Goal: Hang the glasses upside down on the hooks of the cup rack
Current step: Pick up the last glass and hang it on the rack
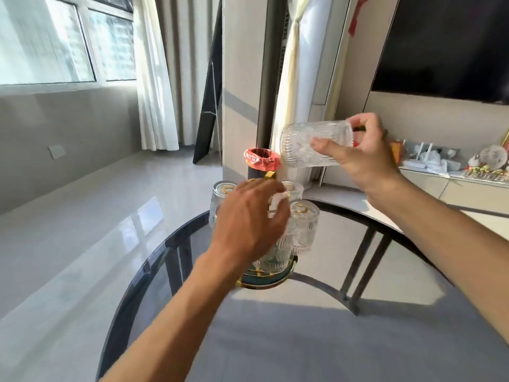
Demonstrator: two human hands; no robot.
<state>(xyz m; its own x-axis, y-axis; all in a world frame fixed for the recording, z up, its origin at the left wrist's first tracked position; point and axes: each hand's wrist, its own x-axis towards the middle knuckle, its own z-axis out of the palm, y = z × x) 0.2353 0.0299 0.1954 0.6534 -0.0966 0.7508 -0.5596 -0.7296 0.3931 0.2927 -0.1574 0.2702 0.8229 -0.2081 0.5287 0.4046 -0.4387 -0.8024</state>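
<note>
A cup rack with a gold frame and a round dark green base (265, 281) stands at the far edge of the glass table. Ribbed clear glasses hang upside down on it: one at the left (219, 199), one at the back (293, 188), one at the right (304, 224). My left hand (248, 221) is curled around a glass on the near side of the rack and hides most of it. My right hand (358, 158) holds another ribbed glass (305, 144) on its side, above and right of the rack, mouth pointing left.
The round dark glass table (170, 244) has black legs visible through it. A bin with a red bag (261, 159) stands just behind the rack. A low white cabinet (440, 183) with clutter runs along the right wall under a dark screen.
</note>
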